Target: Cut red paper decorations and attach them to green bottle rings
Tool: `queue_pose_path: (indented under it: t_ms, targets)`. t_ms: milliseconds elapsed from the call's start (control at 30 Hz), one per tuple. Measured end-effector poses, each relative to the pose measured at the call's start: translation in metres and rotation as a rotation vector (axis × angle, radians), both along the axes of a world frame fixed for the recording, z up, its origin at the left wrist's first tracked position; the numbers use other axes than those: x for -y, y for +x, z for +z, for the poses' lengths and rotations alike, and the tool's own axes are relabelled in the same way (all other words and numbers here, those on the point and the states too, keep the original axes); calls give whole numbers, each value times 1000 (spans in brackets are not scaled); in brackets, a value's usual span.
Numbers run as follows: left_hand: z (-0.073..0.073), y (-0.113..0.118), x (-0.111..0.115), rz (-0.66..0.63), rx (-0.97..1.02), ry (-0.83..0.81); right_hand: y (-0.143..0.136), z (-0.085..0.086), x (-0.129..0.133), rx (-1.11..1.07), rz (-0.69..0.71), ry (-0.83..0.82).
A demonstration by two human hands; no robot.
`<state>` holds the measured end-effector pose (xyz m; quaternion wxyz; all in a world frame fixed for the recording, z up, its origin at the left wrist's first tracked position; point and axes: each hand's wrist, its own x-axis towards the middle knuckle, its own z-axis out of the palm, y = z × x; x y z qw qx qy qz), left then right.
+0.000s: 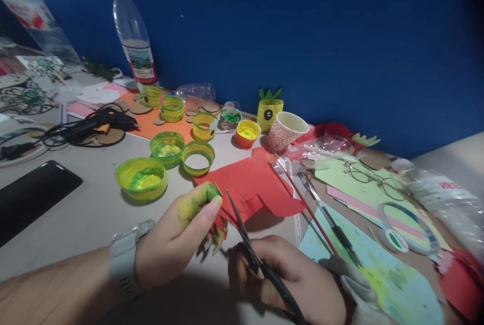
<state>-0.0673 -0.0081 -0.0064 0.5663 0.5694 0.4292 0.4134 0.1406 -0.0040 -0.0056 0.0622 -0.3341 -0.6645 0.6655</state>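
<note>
Red creased paper sheet [242,178]: beyond both hands, near edge pinched between thumb and finger of left hand [166,239].
Black-handled metal scissors [280,287]: at sheet's near edge, gripped by curled right hand [306,277]; blades close to left thumb, so a slip could nick it.
Blade contact: too blurred to tell.
Green-and-yellow-stained finger [202,196]: damp paint could smear sheet.

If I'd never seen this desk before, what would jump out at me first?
Probably the bright red paper in the middle, with the left hand gripping its near edge and the right hand holding black-handled scissors beside it. Next, the green and yellow paint smeared on the left hand's fingers, echoing the painted plastic rings and cups just beyond. Behind it all stands a deep blue wall.
</note>
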Motion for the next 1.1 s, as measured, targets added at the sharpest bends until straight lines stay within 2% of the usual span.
queue_pose_path:
  t_ms: [1100]
  targets:
    - [0,2,-4,124,84,12,-3,1,2,56,-36,36]
